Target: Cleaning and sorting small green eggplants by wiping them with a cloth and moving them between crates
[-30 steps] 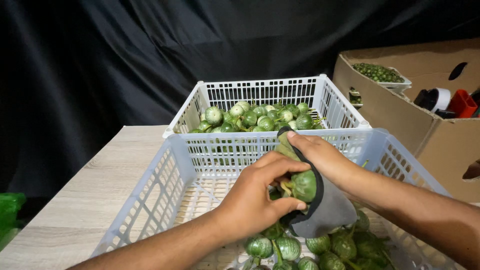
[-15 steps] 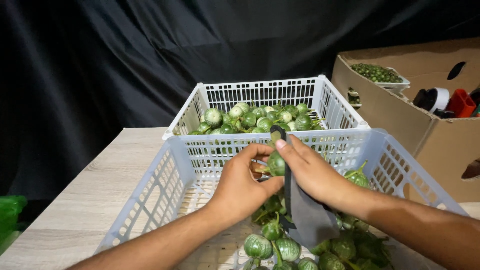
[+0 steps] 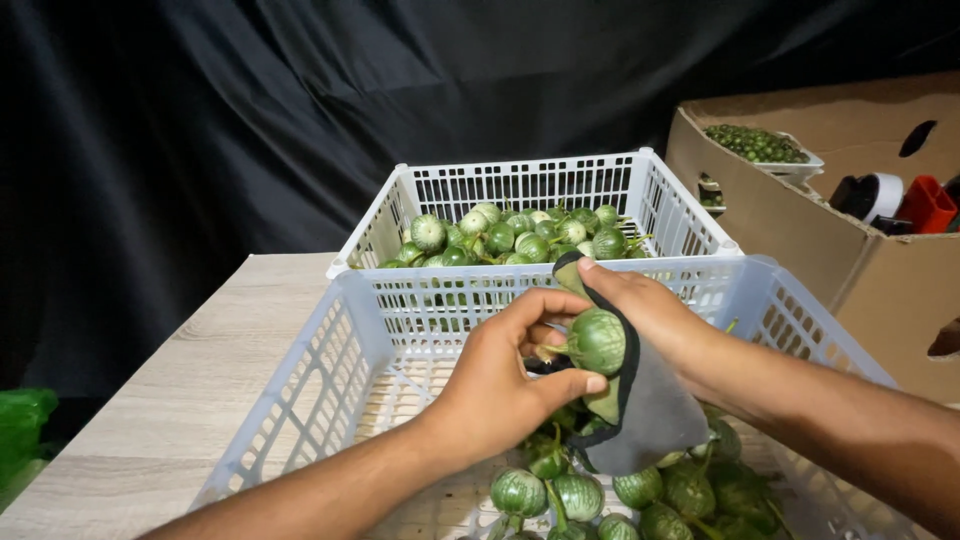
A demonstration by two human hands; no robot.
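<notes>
My left hand (image 3: 500,385) grips a round green striped eggplant (image 3: 597,341) by its stem end, above the near white plastic basket (image 3: 300,390). My right hand (image 3: 650,310) holds a grey cloth with a green edge (image 3: 645,415) pressed against the eggplant's right side. Several more small green eggplants (image 3: 620,490) lie in the bottom of the near basket under my hands.
A second white basket (image 3: 640,185) behind holds several green eggplants (image 3: 500,238). A cardboard box (image 3: 800,230) stands at the right with a tray of small green items (image 3: 760,145) and red and black-white objects. Everything rests on a light wooden table (image 3: 170,400) against black cloth.
Both hands have kept the eggplant and cloth above the near basket. The eggplant has turned between my fingers, and the cloth has shifted around it.
</notes>
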